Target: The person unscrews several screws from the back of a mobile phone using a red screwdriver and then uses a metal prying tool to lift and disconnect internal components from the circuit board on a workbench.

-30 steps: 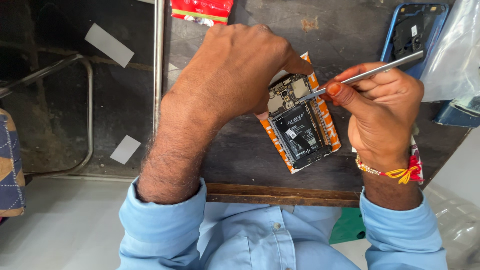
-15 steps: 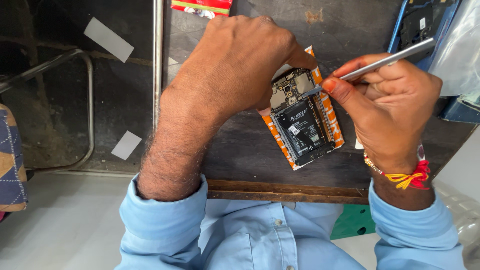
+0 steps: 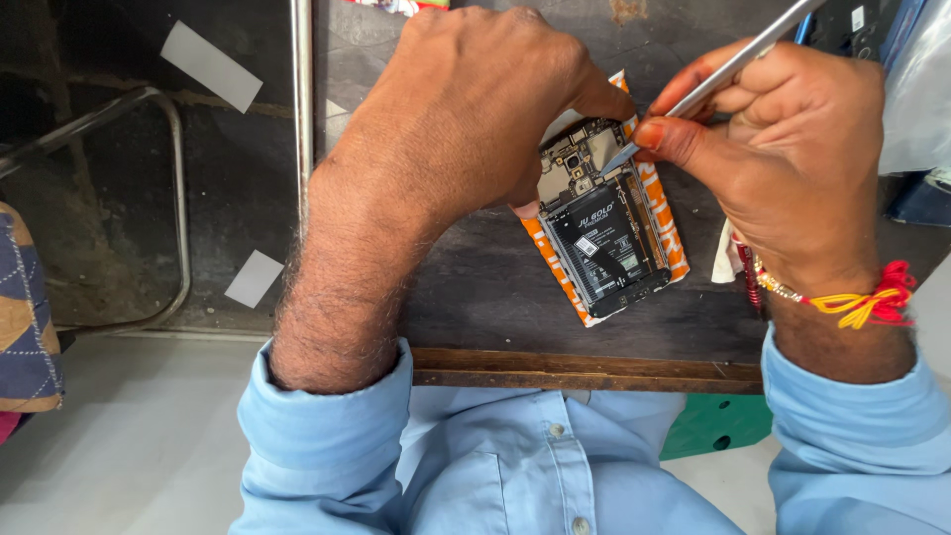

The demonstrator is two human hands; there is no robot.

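An opened phone (image 3: 602, 230) with its back cover off lies on an orange-and-white card (image 3: 670, 238) on the dark table (image 3: 475, 297). Its black battery and circuit board show. My left hand (image 3: 475, 119) presses down on the phone's upper left part and holds it steady. My right hand (image 3: 783, 149) grips silver metal tweezers (image 3: 728, 67), their tip touching the top of the circuit board near the right edge. A red and yellow thread band is tied around my right wrist.
The table's wooden front edge (image 3: 584, 367) runs just below the phone. A metal rail (image 3: 301, 89) borders the table on the left, with a metal frame (image 3: 173, 149) beyond it. A blue phone cover (image 3: 892, 25) and a clear plastic bag (image 3: 921, 89) lie at the far right.
My right hand has risen toward the top right with the tweezers, whose tip stays on the board. The view has come closer to the phone. My left hand keeps its hold.
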